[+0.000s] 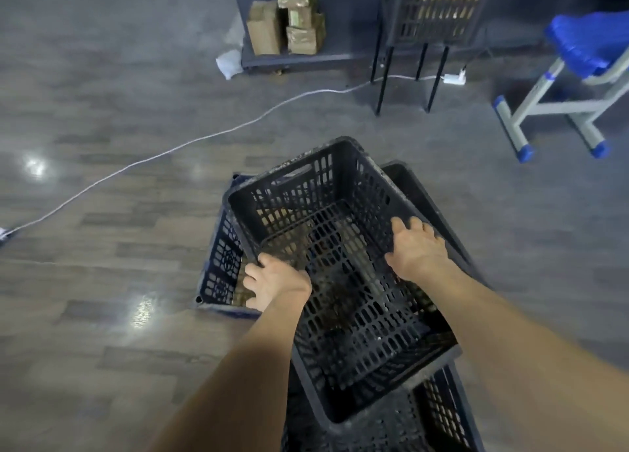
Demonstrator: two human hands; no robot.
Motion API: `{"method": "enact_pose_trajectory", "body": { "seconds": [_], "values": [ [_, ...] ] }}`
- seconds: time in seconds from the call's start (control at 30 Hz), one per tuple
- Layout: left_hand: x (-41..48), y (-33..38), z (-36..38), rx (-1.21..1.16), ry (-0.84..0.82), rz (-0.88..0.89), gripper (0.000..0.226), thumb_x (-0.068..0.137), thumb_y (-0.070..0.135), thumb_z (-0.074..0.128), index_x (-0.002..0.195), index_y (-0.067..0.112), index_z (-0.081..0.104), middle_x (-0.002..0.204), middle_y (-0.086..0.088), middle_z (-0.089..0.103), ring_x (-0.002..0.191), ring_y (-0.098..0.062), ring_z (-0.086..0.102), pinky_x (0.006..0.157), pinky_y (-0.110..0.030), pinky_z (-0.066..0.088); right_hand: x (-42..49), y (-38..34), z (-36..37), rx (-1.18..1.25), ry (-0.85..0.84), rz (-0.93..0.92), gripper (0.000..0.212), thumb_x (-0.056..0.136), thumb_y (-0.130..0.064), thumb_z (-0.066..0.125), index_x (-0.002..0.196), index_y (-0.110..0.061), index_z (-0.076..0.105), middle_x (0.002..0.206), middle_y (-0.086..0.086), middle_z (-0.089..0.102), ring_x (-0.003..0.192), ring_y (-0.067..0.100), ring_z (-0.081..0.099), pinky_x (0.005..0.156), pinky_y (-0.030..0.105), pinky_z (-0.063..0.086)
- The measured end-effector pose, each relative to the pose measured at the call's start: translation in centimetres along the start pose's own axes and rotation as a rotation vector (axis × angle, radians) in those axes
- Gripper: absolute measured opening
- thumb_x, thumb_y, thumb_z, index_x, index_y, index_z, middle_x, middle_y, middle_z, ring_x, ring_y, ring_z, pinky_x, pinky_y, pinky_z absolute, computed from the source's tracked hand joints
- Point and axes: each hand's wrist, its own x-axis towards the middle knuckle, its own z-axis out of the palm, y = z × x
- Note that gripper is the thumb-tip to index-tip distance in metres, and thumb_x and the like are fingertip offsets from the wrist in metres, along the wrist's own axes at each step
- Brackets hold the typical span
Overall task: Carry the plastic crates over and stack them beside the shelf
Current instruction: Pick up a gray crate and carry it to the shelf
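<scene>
A black slatted plastic crate (340, 281) sits tilted on top of other crates on the floor. My left hand (272, 281) grips its left rim, fingers curled over the edge. On the right rim my right hand (420, 247) holds on with fingers over the outer side. Beneath it lie a dark blue crate (221, 268) at the left and another dark crate (439, 414) at the bottom right. A further black crate rim (415, 186) shows behind the right side. The dark shelf (299, 56) stands at the back.
A white cable (170, 148) runs across the wooden floor from the left to a power strip (454, 78). Cardboard parcels (286, 26) fill the shelf's bottom. A black mesh rack on thin legs (435, 26) and a blue stool (578, 77) stand at the back right.
</scene>
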Motion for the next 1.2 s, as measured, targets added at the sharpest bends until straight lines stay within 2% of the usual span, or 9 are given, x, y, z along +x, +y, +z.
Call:
{"method": "enact_pose_trajectory", "body": {
  "seconds": [0.3, 0.53, 0.67, 0.77, 0.93, 1.03, 1.1, 1.2],
  "values": [
    [-1.8, 1.7, 3.5, -0.146, 0.156, -0.252, 0.072, 0.084, 0.036, 0.067, 0.142, 0.015, 0.030, 0.148, -0.010, 0.022, 0.136, -0.028, 0.024, 0.103, -0.050, 0.032, 4.2, 5.4, 0.0, -0.134, 0.042, -0.208, 0.068, 0.091, -0.022, 0.059, 0.148, -0.019, 0.022, 0.151, 0.014, 0.019, 0.139, 0.035, 0.022, 0.111, 0.047, 0.029],
    [-2.2, 1.1, 6.3, -0.102, 0.179, -0.342, 0.065, 0.085, 0.028, 0.066, 0.139, 0.017, 0.031, 0.144, -0.013, 0.027, 0.131, -0.031, 0.031, 0.101, -0.049, 0.034, 6.5, 9.1, 1.2, -0.142, -0.013, -0.215, 0.068, 0.091, -0.017, 0.057, 0.149, -0.020, 0.022, 0.146, 0.018, 0.022, 0.132, 0.037, 0.030, 0.106, 0.045, 0.036],
    [-1.4, 0.2, 6.8, -0.093, 0.182, -0.329, 0.066, 0.085, 0.028, 0.066, 0.139, 0.018, 0.030, 0.141, -0.013, 0.031, 0.130, -0.031, 0.035, 0.100, -0.048, 0.035, 7.3, 8.6, 1.8, -0.090, 0.013, -0.264, 0.068, 0.091, -0.010, 0.055, 0.149, -0.019, 0.020, 0.146, 0.018, 0.024, 0.128, 0.037, 0.037, 0.097, 0.043, 0.042],
    [-0.5, -0.4, 7.1, -0.081, 0.225, -0.264, 0.062, 0.089, 0.022, 0.059, 0.142, 0.016, 0.026, 0.141, -0.014, 0.034, 0.130, -0.032, 0.036, 0.101, -0.047, 0.037, 7.8, 7.8, 2.3, -0.059, 0.037, -0.308, 0.068, 0.090, -0.004, 0.054, 0.148, -0.018, 0.022, 0.148, 0.017, 0.024, 0.127, 0.036, 0.039, 0.091, 0.039, 0.045],
    [0.9, -1.6, 7.3, -0.047, 0.297, -0.163, 0.079, 0.088, 0.007, 0.058, 0.152, 0.012, 0.011, 0.144, -0.015, 0.031, 0.133, -0.033, 0.033, 0.103, -0.041, 0.038, 8.5, 6.8, 3.2, -0.069, 0.085, -0.271, 0.058, 0.087, 0.001, 0.056, 0.140, -0.013, 0.037, 0.134, 0.017, 0.033, 0.116, 0.033, 0.045, 0.075, 0.034, 0.042],
    [1.7, -2.7, 7.5, 0.030, 0.351, -0.090, 0.081, 0.086, 0.006, 0.059, 0.152, 0.011, 0.013, 0.140, -0.015, 0.037, 0.130, -0.032, 0.035, 0.104, -0.038, 0.036, 8.8, 6.7, 3.6, -0.089, 0.134, -0.262, 0.045, 0.086, 0.002, 0.055, 0.129, -0.009, 0.047, 0.126, 0.016, 0.036, 0.109, 0.033, 0.047, 0.068, 0.032, 0.038],
    [1.9, -3.1, 7.6, 0.019, 0.374, -0.065, 0.077, 0.085, 0.005, 0.060, 0.150, 0.011, 0.019, 0.136, -0.015, 0.040, 0.127, -0.031, 0.037, 0.102, -0.038, 0.038, 8.8, 6.6, 3.7, -0.102, 0.157, -0.255, 0.043, 0.087, 0.003, 0.055, 0.128, -0.008, 0.049, 0.124, 0.016, 0.037, 0.110, 0.034, 0.045, 0.069, 0.034, 0.039],
    [1.8, -3.2, 7.7, -0.048, 0.385, -0.059, 0.076, 0.083, 0.000, 0.057, 0.150, 0.012, 0.021, 0.136, -0.015, 0.040, 0.126, -0.031, 0.037, 0.102, -0.038, 0.038, 8.9, 6.6, 3.7, -0.125, 0.193, -0.259, 0.043, 0.087, 0.003, 0.054, 0.129, -0.008, 0.051, 0.123, 0.017, 0.039, 0.115, 0.035, 0.042, 0.079, 0.037, 0.046]
  ]
}}
